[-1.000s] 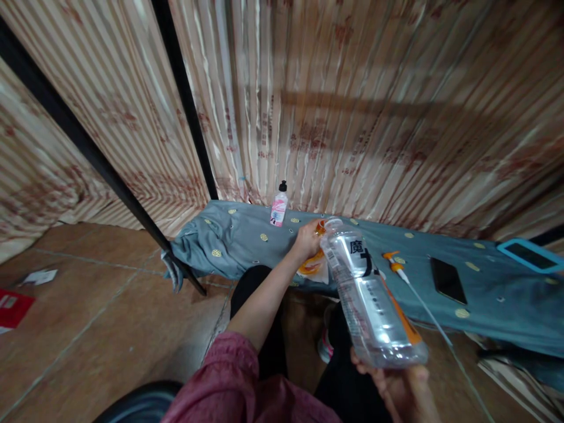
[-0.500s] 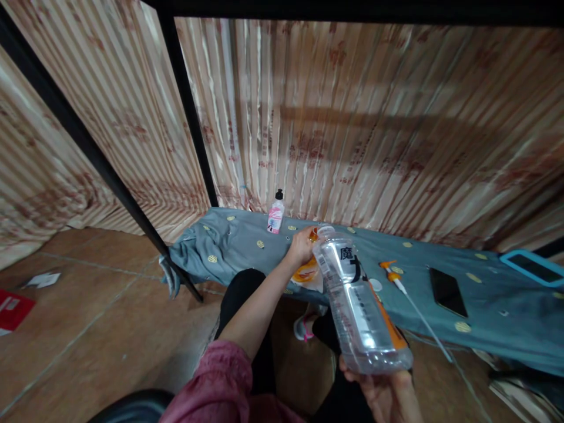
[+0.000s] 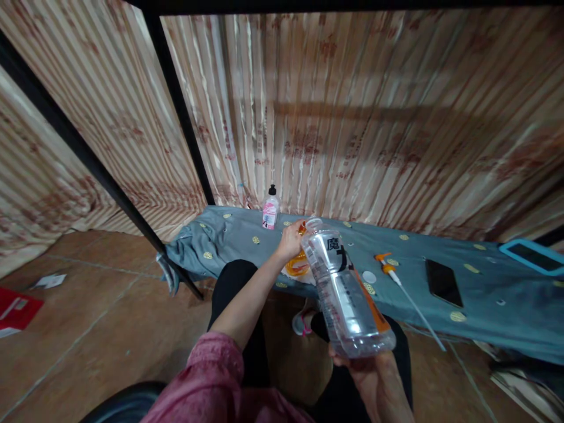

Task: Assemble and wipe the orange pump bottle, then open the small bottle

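My right hand [image 3: 374,376] grips the base of a large clear plastic bottle [image 3: 343,288] with a black-and-orange label, tilted with its open neck pointing away from me over the bed. My left hand [image 3: 288,241] reaches forward to the bottle's mouth and closes on a small orange piece [image 3: 302,228] there, just above an orange refill pouch [image 3: 297,267] lying on the blue-grey sheet [image 3: 440,317]. A white cap [image 3: 369,277] lies on the sheet beside the bottle.
On the sheet lie an orange-and-white pump with a long tube [image 3: 403,285], a black phone [image 3: 443,282] and a blue-cased tablet [image 3: 531,255]. A pink-labelled bottle [image 3: 270,209] stands by the striped curtain. A black bed post [image 3: 110,182] slants left. Papers lie on the tiled floor [image 3: 17,302].
The view has shifted; the bottle and both hands sit slightly lower and further left in the frame. My left hand stays at the bottle's mouth and my right hand keeps its hold.
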Demonstrator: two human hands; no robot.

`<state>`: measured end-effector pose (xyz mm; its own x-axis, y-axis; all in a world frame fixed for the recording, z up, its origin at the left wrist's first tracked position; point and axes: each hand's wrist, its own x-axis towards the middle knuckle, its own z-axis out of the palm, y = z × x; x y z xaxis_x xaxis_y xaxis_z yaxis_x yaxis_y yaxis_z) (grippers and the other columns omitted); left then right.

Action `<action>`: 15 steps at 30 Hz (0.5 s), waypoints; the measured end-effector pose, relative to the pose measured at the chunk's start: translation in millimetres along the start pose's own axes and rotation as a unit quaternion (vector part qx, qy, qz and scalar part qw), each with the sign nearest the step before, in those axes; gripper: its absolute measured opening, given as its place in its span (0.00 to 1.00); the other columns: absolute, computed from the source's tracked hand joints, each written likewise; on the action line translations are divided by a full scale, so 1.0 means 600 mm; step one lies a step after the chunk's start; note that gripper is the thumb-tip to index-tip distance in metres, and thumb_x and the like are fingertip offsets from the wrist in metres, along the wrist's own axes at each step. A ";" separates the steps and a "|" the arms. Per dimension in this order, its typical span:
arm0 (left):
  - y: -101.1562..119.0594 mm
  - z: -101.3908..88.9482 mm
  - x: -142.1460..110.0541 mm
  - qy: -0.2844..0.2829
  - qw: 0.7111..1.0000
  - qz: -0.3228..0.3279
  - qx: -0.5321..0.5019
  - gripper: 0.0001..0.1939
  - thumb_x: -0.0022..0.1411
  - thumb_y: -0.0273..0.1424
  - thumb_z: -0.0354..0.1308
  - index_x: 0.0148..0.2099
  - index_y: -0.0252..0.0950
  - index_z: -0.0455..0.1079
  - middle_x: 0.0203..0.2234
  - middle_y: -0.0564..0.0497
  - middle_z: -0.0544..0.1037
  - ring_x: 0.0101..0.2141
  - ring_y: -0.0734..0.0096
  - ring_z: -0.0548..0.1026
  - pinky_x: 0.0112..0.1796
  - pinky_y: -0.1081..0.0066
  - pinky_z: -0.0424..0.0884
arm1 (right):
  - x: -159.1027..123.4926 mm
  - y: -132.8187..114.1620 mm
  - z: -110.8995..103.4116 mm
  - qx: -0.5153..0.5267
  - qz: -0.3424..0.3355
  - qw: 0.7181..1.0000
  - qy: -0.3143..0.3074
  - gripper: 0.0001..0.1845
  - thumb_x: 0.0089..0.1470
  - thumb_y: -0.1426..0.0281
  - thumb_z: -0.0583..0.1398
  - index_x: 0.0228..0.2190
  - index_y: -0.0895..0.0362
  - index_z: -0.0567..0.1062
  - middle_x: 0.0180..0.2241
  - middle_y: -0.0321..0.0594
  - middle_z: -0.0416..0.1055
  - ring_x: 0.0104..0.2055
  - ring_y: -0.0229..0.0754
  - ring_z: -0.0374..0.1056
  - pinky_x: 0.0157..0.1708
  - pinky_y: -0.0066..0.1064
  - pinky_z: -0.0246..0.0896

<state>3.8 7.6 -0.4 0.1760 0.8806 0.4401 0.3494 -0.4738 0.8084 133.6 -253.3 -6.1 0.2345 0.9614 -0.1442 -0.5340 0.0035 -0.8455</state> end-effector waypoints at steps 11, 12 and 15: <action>-0.001 0.004 0.010 0.008 0.999 -0.010 -0.030 0.12 0.57 0.34 0.65 0.42 0.35 0.79 0.38 0.47 0.84 0.40 0.59 0.81 0.45 0.65 0.75 | -0.006 0.037 -0.008 0.001 -0.017 0.998 0.058 0.31 0.42 0.42 0.69 0.40 0.52 0.77 0.31 0.44 0.80 0.29 0.44 0.75 0.31 0.32 0.70; -0.002 0.005 0.011 0.010 0.999 -0.011 -0.029 0.12 0.57 0.34 0.65 0.42 0.35 0.79 0.38 0.47 0.84 0.40 0.59 0.81 0.45 0.66 0.75 | -0.008 0.038 -0.007 0.003 -0.016 0.997 0.071 0.31 0.42 0.42 0.69 0.39 0.52 0.77 0.31 0.44 0.80 0.29 0.45 0.75 0.31 0.33 0.70; -0.008 0.010 0.011 0.027 0.999 -0.006 -0.034 0.10 0.58 0.33 0.65 0.42 0.36 0.78 0.38 0.47 0.84 0.40 0.61 0.81 0.45 0.66 0.75 | -0.017 0.041 -0.003 0.006 -0.010 0.994 0.105 0.33 0.41 0.41 0.68 0.38 0.54 0.79 0.30 0.45 0.79 0.28 0.46 0.75 0.30 0.34 0.69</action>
<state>8.8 15.6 -3.6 0.1222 0.8856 0.4481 0.2876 -0.4637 0.8380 119.6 -263.7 -26.1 0.4084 0.8827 -0.2326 -0.5364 0.0259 -0.8436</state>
